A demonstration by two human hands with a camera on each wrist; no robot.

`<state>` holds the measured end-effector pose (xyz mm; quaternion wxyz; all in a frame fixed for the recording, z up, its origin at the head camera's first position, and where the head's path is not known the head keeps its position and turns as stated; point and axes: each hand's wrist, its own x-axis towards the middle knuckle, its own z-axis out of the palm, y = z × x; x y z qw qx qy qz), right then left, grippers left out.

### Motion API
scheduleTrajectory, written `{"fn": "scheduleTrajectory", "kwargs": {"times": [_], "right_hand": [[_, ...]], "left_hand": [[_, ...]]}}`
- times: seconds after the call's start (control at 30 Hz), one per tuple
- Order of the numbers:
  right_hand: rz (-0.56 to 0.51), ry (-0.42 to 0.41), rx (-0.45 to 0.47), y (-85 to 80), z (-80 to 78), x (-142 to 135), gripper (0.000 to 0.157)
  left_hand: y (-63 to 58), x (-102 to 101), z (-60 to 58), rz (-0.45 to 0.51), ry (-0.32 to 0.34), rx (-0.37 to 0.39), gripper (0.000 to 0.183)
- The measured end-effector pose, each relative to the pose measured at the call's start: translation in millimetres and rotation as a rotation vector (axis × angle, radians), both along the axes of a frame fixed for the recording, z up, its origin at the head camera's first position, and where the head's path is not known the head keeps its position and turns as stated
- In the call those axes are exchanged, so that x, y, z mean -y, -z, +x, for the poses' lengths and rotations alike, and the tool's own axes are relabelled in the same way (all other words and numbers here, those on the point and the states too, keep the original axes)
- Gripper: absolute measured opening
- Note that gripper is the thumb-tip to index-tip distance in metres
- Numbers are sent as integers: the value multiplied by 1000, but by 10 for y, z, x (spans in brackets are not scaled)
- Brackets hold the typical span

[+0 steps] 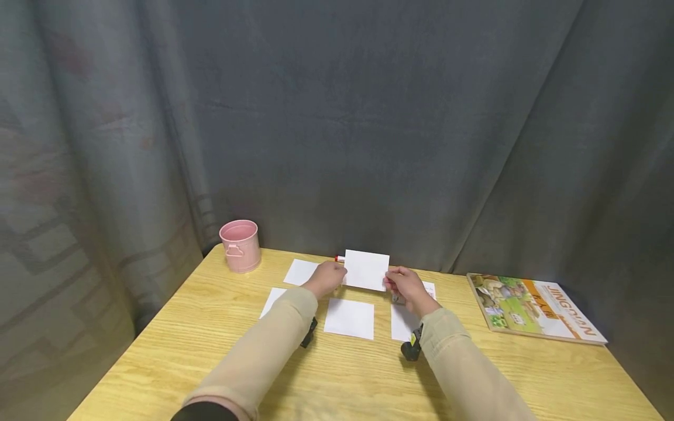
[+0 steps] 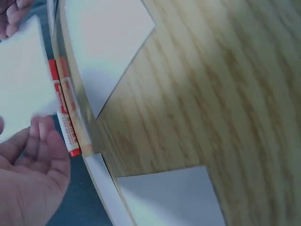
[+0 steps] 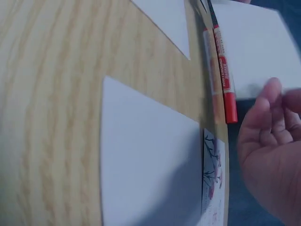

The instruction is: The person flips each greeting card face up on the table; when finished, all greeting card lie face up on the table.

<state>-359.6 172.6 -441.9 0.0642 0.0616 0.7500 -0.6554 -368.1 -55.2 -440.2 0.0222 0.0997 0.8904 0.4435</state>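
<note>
Head view: one white card (image 1: pixel 367 270), raised above the table (image 1: pixel 337 383), face towards the wearer, long axis running from hand to hand; left hand (image 1: pixel 327 278) pinching its left edge, right hand (image 1: pixel 405 285) pinching its right edge near the lower corner, so neither hand is nearer. One red-capped marker (image 1: pixel 340 258), behind the card, its visible end nearer the left hand. One blank card (image 1: pixel 349 318), flat on the wearer's side of the raised one, between the forearms. Left wrist view: left fingers bent at the white card's edge; thumb mostly out of frame. Right wrist view: right fingers curled, tips at the white card's edge, marker lying alongside.
</note>
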Motion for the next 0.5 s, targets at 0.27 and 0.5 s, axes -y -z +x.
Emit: {"fn": "scheduleTrajectory", "kwargs": {"times": [0.27, 0.5], "right_hand": [[-38, 6, -29, 43, 11, 12, 30], [86, -21, -45, 62, 36, 64, 31]], "left_hand": [[17, -7, -6, 411, -78, 146, 43], [-2, -36, -14, 330, -85, 108, 44]]}}
